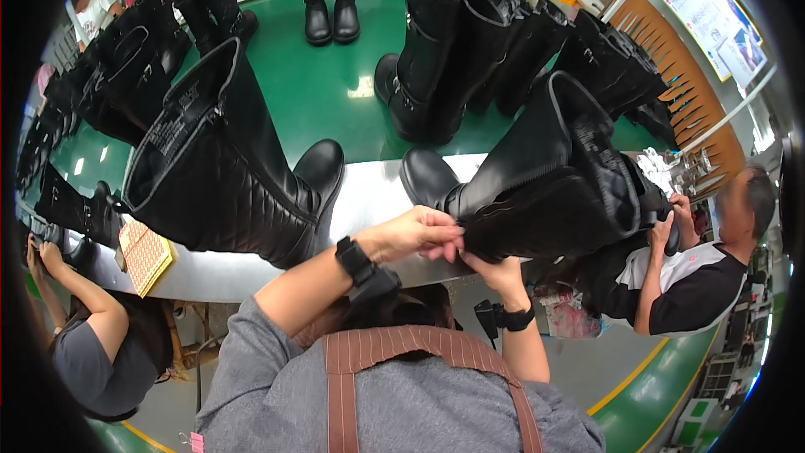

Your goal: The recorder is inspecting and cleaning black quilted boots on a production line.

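Note:
A tall black boot (pixel 537 197) leans on the metal edge of the table, its open top toward the right and its toe toward the left. At its ankle, my left hand (pixel 423 233) has its fingers pinched together against the leather; anything between the fingertips is too small to make out. Below the same ankle my right hand (pixel 501 275) grips the boot, some of its fingers hidden behind it. Another tall black boot (pixel 235 176) with a quilted shaft stands to the left, not touched by either hand.
Several black boots (pixel 436 50) stand on the green table (pixel 285 21) at the back and left. A yellow-edged patterned pad (pixel 144 256) lies at the left on the metal edge (pixel 210 283). Co-workers sit close by: a person (pixel 700 273) at right, another (pixel 105 344) at left.

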The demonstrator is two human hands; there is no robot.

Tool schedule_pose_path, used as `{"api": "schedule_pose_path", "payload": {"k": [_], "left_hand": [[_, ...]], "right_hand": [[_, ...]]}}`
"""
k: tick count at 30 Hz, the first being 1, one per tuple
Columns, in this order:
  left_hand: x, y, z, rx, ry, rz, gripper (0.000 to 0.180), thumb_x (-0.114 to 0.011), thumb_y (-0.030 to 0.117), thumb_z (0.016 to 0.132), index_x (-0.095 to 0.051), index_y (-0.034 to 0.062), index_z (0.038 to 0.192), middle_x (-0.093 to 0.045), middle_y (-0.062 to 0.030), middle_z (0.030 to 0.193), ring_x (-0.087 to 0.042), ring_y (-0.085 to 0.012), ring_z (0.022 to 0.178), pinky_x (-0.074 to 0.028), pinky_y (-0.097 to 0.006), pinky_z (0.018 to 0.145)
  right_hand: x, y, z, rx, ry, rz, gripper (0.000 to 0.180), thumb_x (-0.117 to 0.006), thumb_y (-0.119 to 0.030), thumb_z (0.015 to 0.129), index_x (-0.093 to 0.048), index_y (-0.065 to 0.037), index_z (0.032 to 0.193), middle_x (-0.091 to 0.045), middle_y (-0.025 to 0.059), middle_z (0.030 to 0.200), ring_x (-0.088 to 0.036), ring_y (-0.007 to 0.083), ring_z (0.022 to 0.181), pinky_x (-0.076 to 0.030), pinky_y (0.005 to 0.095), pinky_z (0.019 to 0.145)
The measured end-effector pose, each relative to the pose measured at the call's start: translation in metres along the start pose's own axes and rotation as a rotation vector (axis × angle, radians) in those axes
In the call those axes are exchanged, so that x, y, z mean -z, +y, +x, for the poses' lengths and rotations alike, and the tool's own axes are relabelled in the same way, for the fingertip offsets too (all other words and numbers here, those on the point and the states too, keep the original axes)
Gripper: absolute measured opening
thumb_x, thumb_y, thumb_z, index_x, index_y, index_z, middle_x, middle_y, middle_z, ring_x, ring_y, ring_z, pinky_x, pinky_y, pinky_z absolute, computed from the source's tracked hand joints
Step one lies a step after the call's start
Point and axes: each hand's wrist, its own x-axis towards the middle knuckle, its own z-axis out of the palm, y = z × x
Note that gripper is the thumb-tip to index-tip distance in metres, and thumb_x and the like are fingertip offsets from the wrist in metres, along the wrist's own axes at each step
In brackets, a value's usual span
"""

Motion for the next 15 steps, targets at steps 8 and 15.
{"api": "schedule_pose_path", "payload": {"k": [8,15], "left_hand": [[-0.073,0.109,-0.073,-0.494,-0.199,-0.053,0.028,-0.053,0.019,0.103,-0.067,-0.0039,0.095,-0.072,-0.0134,0.077,-0.062,-0.0107,0.057,-0.044,-0.02,0.049],[-0.033,0.053,-0.085,-0.474,0.045,0.348,0.023,-0.059,0.02,0.1,-0.067,0.0013,0.11,-0.071,-0.0045,0.093,-0.062,-0.0071,0.087,-0.049,-0.024,0.075]], "right_hand": [[-0.003,-0.01,0.019,0.093,-0.15,0.17,0.06,-0.082,-0.02,0.081,-0.056,-0.006,0.133,-0.059,0.0087,0.131,-0.056,0.0222,0.121,-0.043,0.0379,0.105],[-0.002,-0.017,0.015,-0.088,-0.095,0.026,0.059,-0.084,-0.008,0.073,-0.06,0.001,0.127,-0.065,0.0095,0.12,-0.061,0.0204,0.11,-0.049,0.0342,0.096]]}}
